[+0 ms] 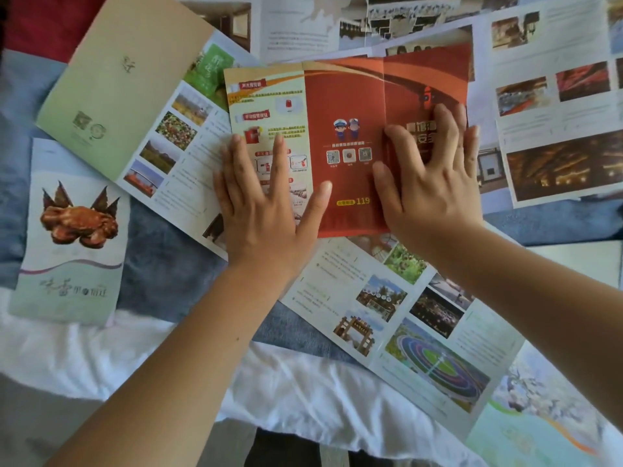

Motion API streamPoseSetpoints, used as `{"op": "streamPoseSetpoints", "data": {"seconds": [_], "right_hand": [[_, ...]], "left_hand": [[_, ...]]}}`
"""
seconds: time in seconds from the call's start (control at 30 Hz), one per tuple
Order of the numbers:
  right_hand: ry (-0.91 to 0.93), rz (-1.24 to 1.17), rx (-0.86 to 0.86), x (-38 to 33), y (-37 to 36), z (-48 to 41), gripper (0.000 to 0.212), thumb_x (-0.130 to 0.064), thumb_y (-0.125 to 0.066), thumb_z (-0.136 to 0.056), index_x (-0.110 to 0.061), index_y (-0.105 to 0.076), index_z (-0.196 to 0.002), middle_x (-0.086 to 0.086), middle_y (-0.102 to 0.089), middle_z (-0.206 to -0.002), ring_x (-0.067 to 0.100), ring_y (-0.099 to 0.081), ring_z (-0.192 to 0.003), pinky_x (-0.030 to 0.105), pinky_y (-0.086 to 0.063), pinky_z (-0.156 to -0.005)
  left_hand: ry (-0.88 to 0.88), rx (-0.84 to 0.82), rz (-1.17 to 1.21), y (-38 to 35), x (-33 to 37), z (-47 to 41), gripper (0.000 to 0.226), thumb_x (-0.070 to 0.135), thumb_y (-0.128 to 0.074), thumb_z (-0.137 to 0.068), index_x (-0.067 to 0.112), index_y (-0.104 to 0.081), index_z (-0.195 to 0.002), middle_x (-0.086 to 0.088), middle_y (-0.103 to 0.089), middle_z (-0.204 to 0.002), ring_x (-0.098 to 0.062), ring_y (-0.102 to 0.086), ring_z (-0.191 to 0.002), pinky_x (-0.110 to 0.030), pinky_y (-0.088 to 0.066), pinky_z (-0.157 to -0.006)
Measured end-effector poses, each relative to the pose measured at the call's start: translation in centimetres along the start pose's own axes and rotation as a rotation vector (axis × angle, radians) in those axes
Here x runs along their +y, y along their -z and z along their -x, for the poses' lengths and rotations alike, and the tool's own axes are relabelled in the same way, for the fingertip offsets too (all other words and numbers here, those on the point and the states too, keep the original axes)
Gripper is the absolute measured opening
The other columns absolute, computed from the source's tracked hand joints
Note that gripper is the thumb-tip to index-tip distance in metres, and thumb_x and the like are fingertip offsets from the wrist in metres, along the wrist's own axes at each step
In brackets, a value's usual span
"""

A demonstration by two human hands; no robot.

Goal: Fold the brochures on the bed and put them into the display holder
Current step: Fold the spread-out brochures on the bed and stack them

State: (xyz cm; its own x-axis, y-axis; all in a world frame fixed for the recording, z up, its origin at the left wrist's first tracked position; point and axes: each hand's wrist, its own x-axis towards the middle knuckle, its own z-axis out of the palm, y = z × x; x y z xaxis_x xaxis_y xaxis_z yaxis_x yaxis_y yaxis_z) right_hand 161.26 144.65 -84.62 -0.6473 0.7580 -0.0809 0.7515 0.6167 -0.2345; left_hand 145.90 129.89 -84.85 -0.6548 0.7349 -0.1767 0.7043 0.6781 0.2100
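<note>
On bed [101, 358] centre, red brochure [347, 106] lies unfolded atop others; left hand [266, 214] at its 9 o'clock, right hand [435, 190] at 3, both flat, spread, pressing down. Thin, light, creasable paper; I'd grip outer panel edges.

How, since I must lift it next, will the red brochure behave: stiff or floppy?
Probably floppy: the red brochure is a thin sheet with two creases, so its panels would likely hinge and droop. It may slide easily: it lies on other brochures, with the left hand and right hand pressing it down.
</note>
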Motion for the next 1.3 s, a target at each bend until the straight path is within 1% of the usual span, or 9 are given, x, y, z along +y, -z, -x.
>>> {"op": "streamPoseSetpoints", "data": {"seconds": [0.23,0.43,0.67,0.77,0.9,1.03,1.13,1.2,1.3], "right_hand": [[0.157,0.131,-0.025,0.4,-0.3,-3.8,0.075,-0.071,-0.018,-0.103,-0.031,-0.010,-0.166,0.009,0.000,-0.174,0.036,0.005,-0.160,0.053,0.002,-0.129],[0.176,0.043,-0.048,-0.2,-0.7,-3.4,0.070,-0.068,-0.018,-0.105,-0.035,-0.012,-0.166,0.005,-0.005,-0.174,0.030,0.001,-0.161,0.050,0.002,-0.129],[0.264,0.026,-0.078,-3.3,-1.4,-2.5,0.065,-0.058,-0.024,-0.106,-0.034,-0.015,-0.166,0.006,-0.005,-0.174,0.030,0.000,-0.161,0.051,-0.001,-0.129],[0.259,0.014,-0.075,-3.3,-1.2,-2.4,0.062,-0.054,-0.024,-0.109,-0.032,-0.017,-0.166,0.006,-0.005,-0.174,0.029,0.000,-0.161,0.048,0.000,-0.130],[0.233,-0.058,-0.081,-3.1,-0.7,-2.4,0.059,-0.043,-0.026,-0.110,-0.020,-0.023,-0.165,0.007,-0.011,-0.173,0.028,-0.004,-0.161,0.044,-0.002,-0.130],[0.228,-0.070,-0.056,-3.4,-0.4,-1.9,0.057,-0.036,-0.032,-0.111,-0.013,-0.029,-0.163,0.013,-0.016,-0.172,0.032,-0.009,-0.160,0.046,-0.004,-0.130],[0.240,-0.095,-0.087,-3.9,-0.3,-1.3,0.057,-0.035,-0.035,-0.112,-0.013,-0.028,-0.163,0.017,-0.013,-0.172,0.033,-0.007,-0.160,0.046,-0.004,-0.130],[0.266,-0.120,-0.103,-4.4,-0.4,-1.0,0.058,-0.036,-0.035,-0.112,-0.013,-0.026,-0.164,0.016,-0.012,-0.172,0.033,-0.007,-0.160,0.046,-0.004,-0.130],[0.303,-0.132,-0.097,-5.8,-0.8,-0.6,0.059,-0.038,-0.033,-0.111,-0.014,-0.026,-0.164,0.015,-0.012,-0.172,0.033,-0.005,-0.160,0.046,-0.003,-0.130]], "left_hand": [[-0.007,0.063,-0.015,-0.4,0.6,-3.7,0.093,0.079,-0.012,-0.093,0.021,-0.005,-0.165,-0.021,0.003,-0.170,-0.037,0.005,-0.158,-0.055,0.007,-0.125],[-0.007,0.093,0.257,0.2,0.4,-3.5,0.102,0.081,-0.025,-0.092,0.013,-0.007,-0.165,-0.014,-0.006,-0.172,-0.027,-0.003,-0.159,-0.050,0.002,-0.128],[-0.149,-0.065,0.500,1.7,2.2,-2.5,0.080,0.050,-0.042,-0.099,0.012,-0.014,-0.164,-0.005,-0.012,-0.172,-0.017,-0.002,-0.159,-0.047,0.006,-0.128],[-0.143,-0.074,0.641,2.6,1.8,-2.6,0.066,0.027,-0.051,-0.100,0.010,-0.029,-0.159,-0.005,-0.034,-0.164,-0.022,-0.021,-0.156,-0.051,-0.006,-0.128],[-0.112,-0.023,0.628,3.7,0.5,-2.4,0.045,0.017,-0.060,-0.097,0.009,-0.052,-0.140,-0.004,-0.066,-0.120,-0.026,-0.063,-0.107,-0.045,-0.053,-0.093],[-0.069,0.009,0.632,4.8,-0.8,-1.9,0.069,0.024,-0.065,-0.097,0.019,-0.033,-0.158,0.002,-0.071,-0.118,-0.012,-0.068,-0.085,-0.022,-0.054,-0.077],[0.029,0.010,0.709,5.4,-2.2,-1.3,0.080,0.019,-0.065,-0.096,0.031,-0.021,-0.162,0.006,-0.067,-0.085,-0.009,-0.063,-0.068,-0.018,-0.054,-0.067],[0.097,-0.028,0.822,5.8,-3.3,-0.9,0.083,0.013,-0.063,-0.098,0.037,-0.015,-0.162,-0.001,-0.073,-0.097,-0.012,-0.071,-0.082,-0.037,-0.062,-0.077],[0.162,-0.035,0.886,6.1,-4.7,-0.4,0.081,0.004,-0.057,-0.101,0.037,-0.016,-0.162,0.002,-0.063,-0.139,-0.005,-0.063,-0.122,-0.036,-0.056,-0.101]]}}
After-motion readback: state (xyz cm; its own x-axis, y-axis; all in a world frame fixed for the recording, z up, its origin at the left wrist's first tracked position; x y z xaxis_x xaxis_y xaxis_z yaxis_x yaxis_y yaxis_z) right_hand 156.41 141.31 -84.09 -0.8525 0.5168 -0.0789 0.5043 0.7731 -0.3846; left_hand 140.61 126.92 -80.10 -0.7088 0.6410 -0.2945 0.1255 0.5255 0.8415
